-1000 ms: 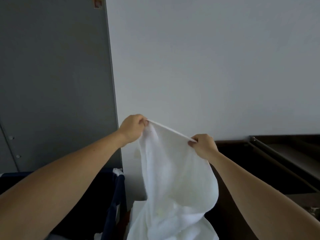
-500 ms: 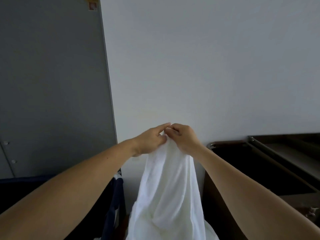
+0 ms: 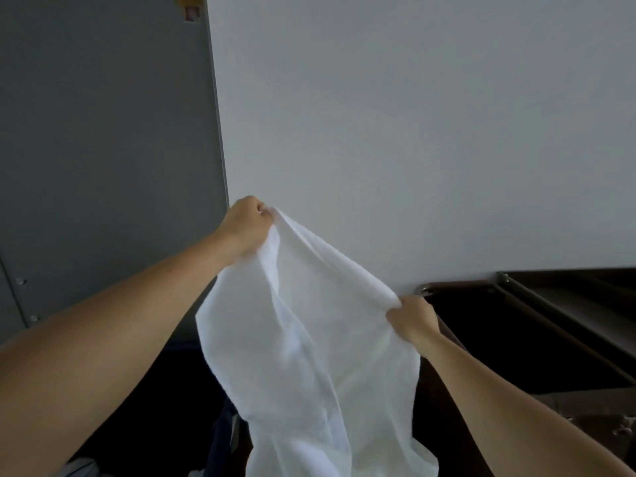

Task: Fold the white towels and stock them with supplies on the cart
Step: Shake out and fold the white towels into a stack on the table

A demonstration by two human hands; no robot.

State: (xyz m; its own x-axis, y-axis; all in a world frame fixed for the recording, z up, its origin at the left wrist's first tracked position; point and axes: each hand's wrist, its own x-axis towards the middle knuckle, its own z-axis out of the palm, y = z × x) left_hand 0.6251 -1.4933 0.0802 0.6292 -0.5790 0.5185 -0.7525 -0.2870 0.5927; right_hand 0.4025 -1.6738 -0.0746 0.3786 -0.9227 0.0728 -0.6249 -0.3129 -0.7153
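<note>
**Midway: towel stretched between two hands**

Both hands pinch one white towel (image 3: 309,339) along its upper edge: left hand (image 3: 247,225) raised high, right hand (image 3: 413,318) lower, each grip closed tight on cloth. Holding the edge apart probably straightens it for a fold. Its tail hangs below the frame. Behind stand a pale wall (image 3: 413,132), a grey panel (image 3: 103,132) and a dark cart (image 3: 516,304) at right.

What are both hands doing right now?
Left hand: closed, gripping the upper end of the white towel.
Right hand: closed, gripping the towel's edge lower down, apart from the left.
</note>
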